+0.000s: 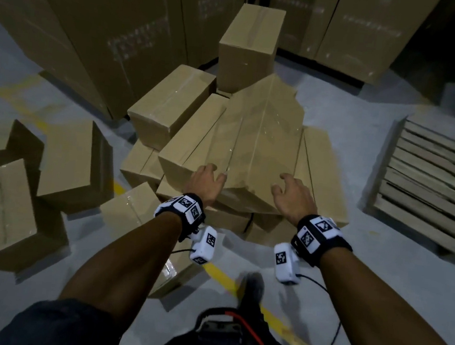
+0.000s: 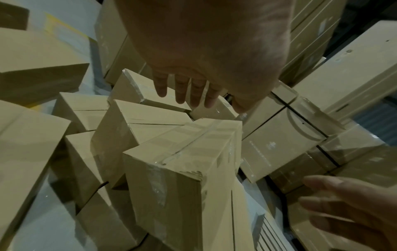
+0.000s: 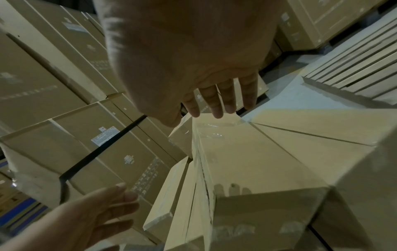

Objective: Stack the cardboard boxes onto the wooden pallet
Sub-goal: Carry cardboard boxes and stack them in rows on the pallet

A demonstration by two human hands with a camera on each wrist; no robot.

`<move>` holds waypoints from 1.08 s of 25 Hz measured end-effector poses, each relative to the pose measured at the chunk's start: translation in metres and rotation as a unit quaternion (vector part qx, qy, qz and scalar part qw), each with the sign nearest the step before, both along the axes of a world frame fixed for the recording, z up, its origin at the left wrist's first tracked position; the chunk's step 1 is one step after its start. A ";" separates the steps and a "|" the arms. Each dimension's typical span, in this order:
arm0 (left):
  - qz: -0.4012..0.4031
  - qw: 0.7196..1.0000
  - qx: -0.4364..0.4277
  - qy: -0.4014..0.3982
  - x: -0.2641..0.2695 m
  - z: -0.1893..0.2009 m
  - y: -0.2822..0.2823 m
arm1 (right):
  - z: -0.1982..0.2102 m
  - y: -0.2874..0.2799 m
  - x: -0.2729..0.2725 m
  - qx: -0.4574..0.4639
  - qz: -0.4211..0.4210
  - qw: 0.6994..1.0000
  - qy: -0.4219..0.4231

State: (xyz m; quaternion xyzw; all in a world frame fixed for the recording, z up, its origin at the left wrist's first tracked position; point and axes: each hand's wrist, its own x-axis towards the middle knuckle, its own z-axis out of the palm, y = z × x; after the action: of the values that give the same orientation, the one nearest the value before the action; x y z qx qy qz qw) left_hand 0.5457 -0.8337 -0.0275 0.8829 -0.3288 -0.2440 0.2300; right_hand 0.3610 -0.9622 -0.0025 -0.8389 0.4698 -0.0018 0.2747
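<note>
Grey floor: plain brown taped cardboard box (image 1: 253,144) tilted atop pile.

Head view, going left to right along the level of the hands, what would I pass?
Open brown cardboard boxes on the grey floor → left hand → tilted, taped brown cardboard box between the hands → right hand → slatted wooden pallet.

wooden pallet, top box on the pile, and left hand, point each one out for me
wooden pallet (image 1: 436,172), head view, on its top slats
top box (image 1: 253,144), head view, on its taped upper face
left hand (image 1: 203,182), head view, back of the hand
</note>
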 end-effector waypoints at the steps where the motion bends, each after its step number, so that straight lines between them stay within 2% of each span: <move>1: 0.012 1.000 0.002 0.005 0.007 -0.004 -0.014 | -0.002 -0.019 0.011 0.008 0.004 1.000 0.002; 8: 0.109 0.993 0.013 0.037 0.063 -0.024 -0.097 | -0.019 -0.138 0.088 0.070 0.045 0.997 0.009; 13: 0.091 0.993 0.048 0.052 0.110 -0.056 -0.138 | -0.040 -0.186 0.149 0.106 0.053 0.993 0.028; 20: 0.071 0.985 0.061 0.143 0.196 -0.128 -0.203 | -0.075 -0.214 0.225 0.139 -0.079 0.987 0.003; 23: 0.080 0.979 0.058 0.180 0.228 -0.155 -0.226 | -0.101 -0.211 0.236 0.133 -0.111 0.985 -0.015; 27: 0.062 0.974 0.068 0.207 0.248 -0.182 -0.239 | -0.127 -0.211 0.234 0.110 -0.121 0.986 0.015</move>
State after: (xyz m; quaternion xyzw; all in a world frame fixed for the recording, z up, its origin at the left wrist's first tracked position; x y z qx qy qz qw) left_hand 0.7934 -1.0727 -0.2096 0.8453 -0.2017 -0.4286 0.2473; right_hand 0.5952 -1.1734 -0.1290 -0.7405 0.5689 0.0290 0.3565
